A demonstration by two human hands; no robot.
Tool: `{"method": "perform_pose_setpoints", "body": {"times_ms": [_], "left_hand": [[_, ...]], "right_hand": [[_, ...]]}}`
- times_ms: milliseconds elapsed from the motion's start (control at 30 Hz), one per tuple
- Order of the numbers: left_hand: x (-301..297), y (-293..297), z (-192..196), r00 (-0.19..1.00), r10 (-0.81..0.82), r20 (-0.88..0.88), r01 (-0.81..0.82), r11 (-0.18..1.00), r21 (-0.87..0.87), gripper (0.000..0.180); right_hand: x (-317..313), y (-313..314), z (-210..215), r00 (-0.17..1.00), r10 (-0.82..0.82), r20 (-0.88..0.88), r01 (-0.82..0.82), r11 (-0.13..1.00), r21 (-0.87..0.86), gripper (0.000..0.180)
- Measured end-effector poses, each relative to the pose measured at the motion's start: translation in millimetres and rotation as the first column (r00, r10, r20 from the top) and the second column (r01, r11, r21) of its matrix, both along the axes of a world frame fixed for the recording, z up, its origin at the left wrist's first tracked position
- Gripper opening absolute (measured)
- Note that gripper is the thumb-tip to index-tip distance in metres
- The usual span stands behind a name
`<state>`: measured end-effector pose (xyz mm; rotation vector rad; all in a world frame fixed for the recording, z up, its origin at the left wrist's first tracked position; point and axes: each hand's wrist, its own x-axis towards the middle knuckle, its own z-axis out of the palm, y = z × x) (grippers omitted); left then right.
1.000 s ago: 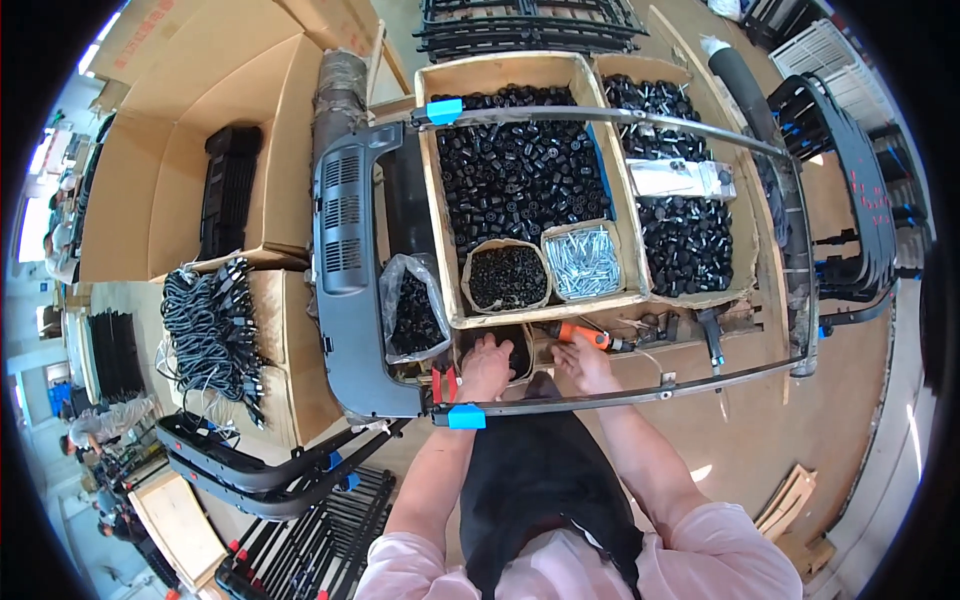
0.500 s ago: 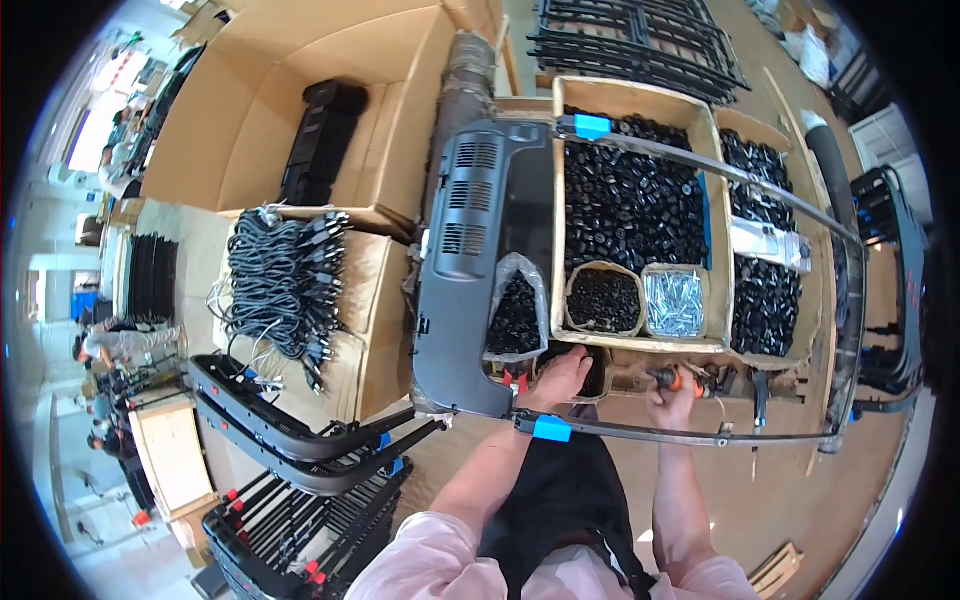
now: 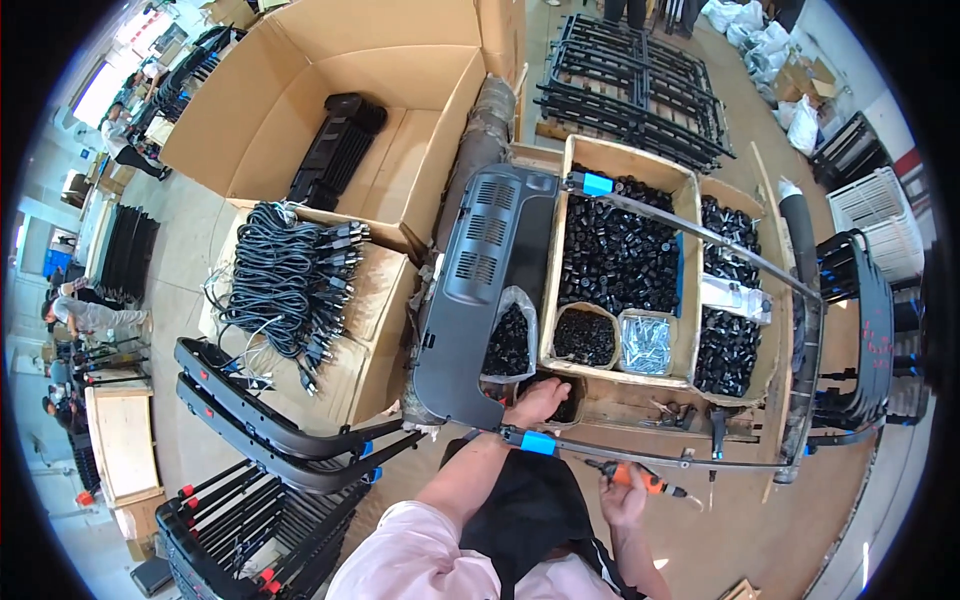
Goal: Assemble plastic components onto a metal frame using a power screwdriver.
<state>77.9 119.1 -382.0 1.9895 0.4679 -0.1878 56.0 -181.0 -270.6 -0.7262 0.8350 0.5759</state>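
Note:
My left hand [image 3: 540, 402] is down at a small box of dark small parts [image 3: 569, 408], beside the lower end of a grey plastic cover [image 3: 452, 345]. Its fingers are curled together and their tips are hidden, so what they hold does not show. In my right hand [image 3: 624, 502] is an orange and black power screwdriver [image 3: 646, 480], held on the near side of a metal tube [image 3: 640, 454]. The tube belongs to a frame joined to the grey cover, with a blue wrap [image 3: 539, 443] on it. My left forearm passes below the tube's left end.
A wooden tray [image 3: 549, 330] contains black caps, dark screws and silver screws [image 3: 645, 343]. More black parts fill a side bin [image 3: 728, 350]. Bundled cables [image 3: 275, 280] lie on cardboard at left, near an open carton [image 3: 430, 150]. Black frames [image 3: 270, 425] stand lower left.
My right hand has drawn back toward me with the screwdriver, off the bench edge and past the near tube. My left hand stays at the small box. The whole view has shifted.

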Motion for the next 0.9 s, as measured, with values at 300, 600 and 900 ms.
{"method": "perform_pose_setpoints", "body": {"times_ms": [300,600,900], "left_hand": [[-2.8,1.1,25.3,0.939,0.116,-0.324,-0.34,0.163,-0.926,0.028],[-32.5,-20.4,31.8,0.921,0.246,-0.301,-0.33,0.083,-0.94,0.033],[-74.1,-55.5,92.1,0.821,0.384,-0.423,-0.468,0.028,-0.883,0.029]], "right_hand": [[-16.2,-9.1,150.5,0.693,0.589,0.417,-0.295,0.759,-0.581,0.067],[55.7,26.3,213.3,0.135,0.754,0.643,-0.226,0.655,-0.721,0.064],[99.2,58.3,212.8,0.036,0.662,0.749,-0.383,0.701,-0.601,0.062]]}}
